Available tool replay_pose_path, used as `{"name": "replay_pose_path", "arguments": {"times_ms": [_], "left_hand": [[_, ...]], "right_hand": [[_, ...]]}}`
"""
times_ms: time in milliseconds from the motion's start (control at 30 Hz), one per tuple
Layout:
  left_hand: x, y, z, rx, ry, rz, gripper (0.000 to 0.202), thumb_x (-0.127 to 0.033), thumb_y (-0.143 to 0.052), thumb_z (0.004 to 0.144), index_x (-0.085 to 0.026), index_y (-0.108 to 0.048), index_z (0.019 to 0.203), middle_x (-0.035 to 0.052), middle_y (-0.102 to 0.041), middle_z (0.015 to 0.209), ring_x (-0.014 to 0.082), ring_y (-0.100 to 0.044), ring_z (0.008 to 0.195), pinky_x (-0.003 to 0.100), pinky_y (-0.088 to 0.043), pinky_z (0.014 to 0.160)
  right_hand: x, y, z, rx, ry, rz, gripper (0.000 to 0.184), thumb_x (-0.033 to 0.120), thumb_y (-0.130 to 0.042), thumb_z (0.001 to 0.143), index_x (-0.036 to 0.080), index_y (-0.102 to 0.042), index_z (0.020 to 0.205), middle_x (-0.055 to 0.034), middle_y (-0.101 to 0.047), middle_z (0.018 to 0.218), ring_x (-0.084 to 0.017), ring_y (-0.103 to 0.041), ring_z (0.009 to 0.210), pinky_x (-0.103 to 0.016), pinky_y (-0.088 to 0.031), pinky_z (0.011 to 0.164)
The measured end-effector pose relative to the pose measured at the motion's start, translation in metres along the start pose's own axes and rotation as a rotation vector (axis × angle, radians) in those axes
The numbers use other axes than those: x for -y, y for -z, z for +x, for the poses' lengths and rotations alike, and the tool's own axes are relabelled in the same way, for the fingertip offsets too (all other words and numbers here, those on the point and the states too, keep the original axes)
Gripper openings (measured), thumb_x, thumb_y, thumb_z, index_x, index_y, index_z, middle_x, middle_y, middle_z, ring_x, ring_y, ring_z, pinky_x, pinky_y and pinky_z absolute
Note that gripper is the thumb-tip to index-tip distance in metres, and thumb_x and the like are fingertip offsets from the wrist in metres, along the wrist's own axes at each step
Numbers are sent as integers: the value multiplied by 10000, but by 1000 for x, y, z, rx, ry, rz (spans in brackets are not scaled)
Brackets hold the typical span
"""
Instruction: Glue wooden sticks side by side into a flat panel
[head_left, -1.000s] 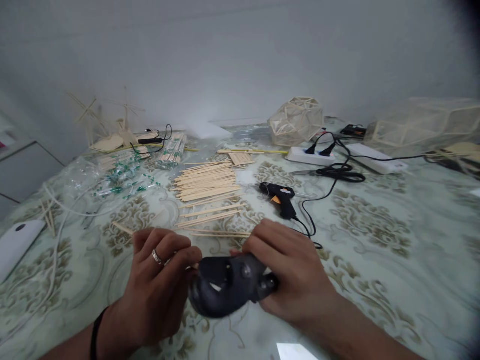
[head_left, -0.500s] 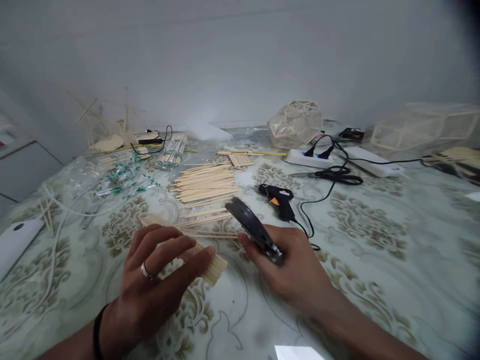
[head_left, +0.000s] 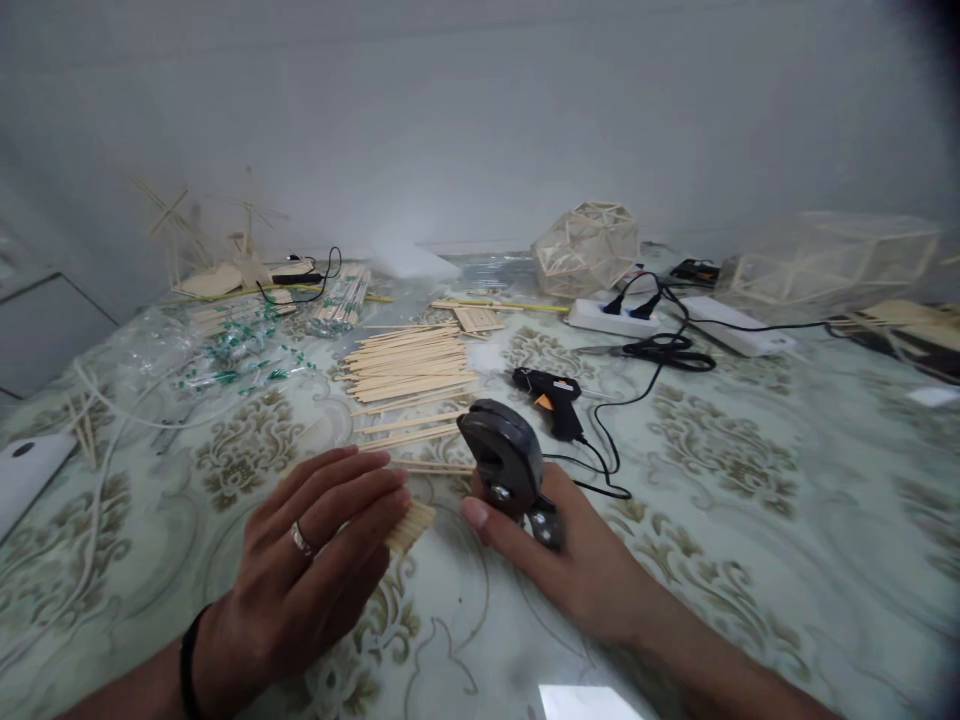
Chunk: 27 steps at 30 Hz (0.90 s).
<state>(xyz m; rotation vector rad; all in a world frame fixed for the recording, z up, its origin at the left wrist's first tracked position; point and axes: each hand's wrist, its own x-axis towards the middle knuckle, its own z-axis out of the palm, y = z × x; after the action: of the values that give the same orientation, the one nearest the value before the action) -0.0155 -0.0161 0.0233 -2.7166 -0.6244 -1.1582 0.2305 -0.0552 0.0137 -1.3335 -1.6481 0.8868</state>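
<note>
My left hand (head_left: pixel 311 560) is closed over a short bundle of wooden sticks (head_left: pixel 411 526). Only the cut ends show past its fingertips; the palm hides the rest. In my right hand (head_left: pixel 574 560) is a dark hand cutter (head_left: pixel 501 450) with a rounded, hooked jaw and a pivot bolt, its handles mostly hidden by the fingers. The jaw points up and away from me, apart from the bundle. Just beyond both hands lie loose wooden sticks (head_left: pixel 412 432), and behind them a larger pile of sticks (head_left: pixel 409 362).
A black glue gun (head_left: pixel 559 400) lies right of the pile, its cord running to a white power strip (head_left: pixel 611 317). Black scissors (head_left: pixel 660 350) lie near it. Farther back stands a stick-framed polyhedron (head_left: pixel 586 250). Plastic wrappers (head_left: pixel 240 350) and a white cable (head_left: pixel 97 530) are at left.
My right hand has turned the cutter so the flat side of its jaw faces me more. My left hand has flattened further over the bundle, so less of the sticks shows.
</note>
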Motion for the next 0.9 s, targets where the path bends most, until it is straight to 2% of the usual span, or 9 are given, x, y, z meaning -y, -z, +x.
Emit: {"name": "replay_pose_path", "arguments": {"times_ms": [67,167,233,333,467,567,633,733,900], "left_hand": [[0,-1,-2,-14,2,-36,217,-67,-560,1030,-133,-641,1220,95,-822,1151,192,-790,1101,363,-667,1005],[0,-4,-4,-27,58,-34,223,-66,-524,1045,-146,-632,1223,65,-842,1011,150,-814,884,249,-687,783],[1,-5,-4,18,56,-17,239,-82,-513,1059,-164,-645,1241,65,-844,1014,158,-815,844,249,-682,727],[2,-8,-5,85,-3,-41,262,-95,-537,1050,-193,-663,1258,64,-835,1074,183,-809,853,301,-681,731],[2,-12,-7,106,-20,-97,271,-78,-571,1029,-162,-661,1270,88,-803,1162,203,-774,978,344,-662,840],[1,-17,-7,121,-21,-80,217,-98,-567,1046,-153,-656,1237,77,-790,1130,188,-749,950,333,-644,838],[1,-19,-7,130,11,-45,182,-235,-597,1075,-169,-644,1238,76,-785,1113,206,-757,952,351,-648,845],[4,-22,-8,167,136,-15,346,-452,-574,1088,-182,-610,1302,97,-785,1122,266,-787,1010,409,-664,861],[11,-18,-5,281,267,-63,190,-313,-507,1103,-229,-670,1152,37,-792,1008,224,-805,876,352,-652,757]], "right_hand": [[0,0,2,25,-17,35,437,485,-578,986,258,-400,659,20,-427,652,-171,-450,625,-307,-395,589],[1,0,3,60,-46,89,405,472,-575,987,251,-433,680,23,-434,672,-166,-448,648,-310,-380,611],[2,0,3,102,-61,133,369,501,-582,981,242,-517,727,22,-463,690,-165,-456,661,-306,-381,615],[3,-1,2,169,-93,200,379,574,-571,977,228,-614,830,22,-495,710,-163,-467,660,-302,-388,612],[4,-4,1,215,-158,254,478,659,-581,962,232,-535,750,33,-454,689,-145,-438,636,-293,-354,583],[-1,-8,1,235,-196,266,521,676,-599,952,230,-520,695,34,-466,643,-138,-442,609,-288,-354,569],[-6,-7,3,228,-212,258,524,673,-601,955,226,-542,688,30,-486,624,-140,-459,604,-287,-377,574],[-13,-1,8,200,-210,217,530,692,-629,936,225,-559,697,34,-497,617,-140,-467,594,-280,-399,563],[-6,15,13,185,-132,80,566,739,-602,935,227,-581,694,16,-581,624,-163,-551,592,-294,-477,575]]}}
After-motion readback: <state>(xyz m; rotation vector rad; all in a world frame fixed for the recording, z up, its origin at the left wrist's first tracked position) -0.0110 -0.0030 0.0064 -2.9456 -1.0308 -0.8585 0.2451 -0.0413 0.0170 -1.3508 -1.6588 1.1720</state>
